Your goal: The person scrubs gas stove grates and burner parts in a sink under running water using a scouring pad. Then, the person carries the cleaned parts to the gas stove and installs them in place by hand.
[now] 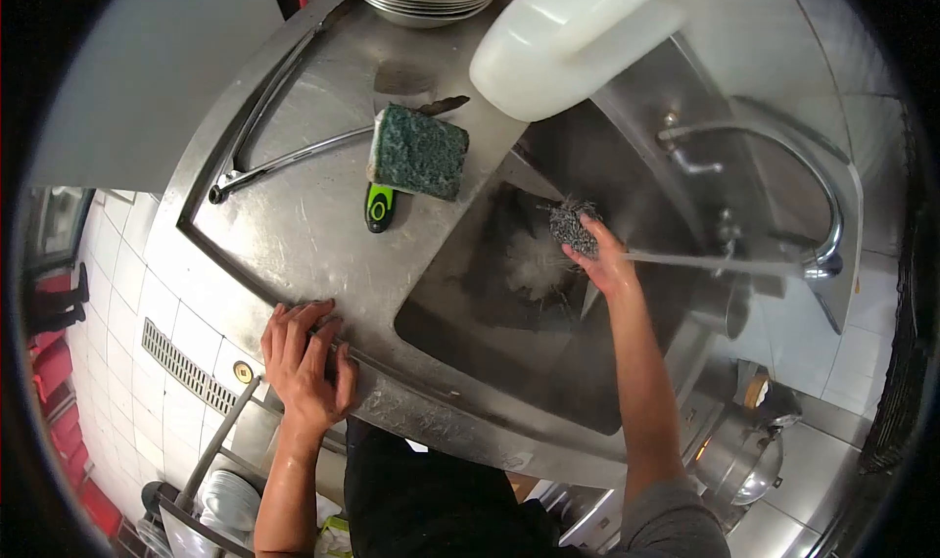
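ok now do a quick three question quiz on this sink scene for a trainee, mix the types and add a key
1. What does the right hand hold?
a) a white plastic jug
b) a grey metal-wire scouring pad
c) a round metal bowl

2. True or false: the left hand is inside the dark rectangular sink basin.

3. Is the curved chrome tap running, and how can you tell?

Key
1. b
2. False; it rests on the front edge of the brushed-steel counter.
3. Yes; a whitish stream of water runs from its spout toward the right hand.
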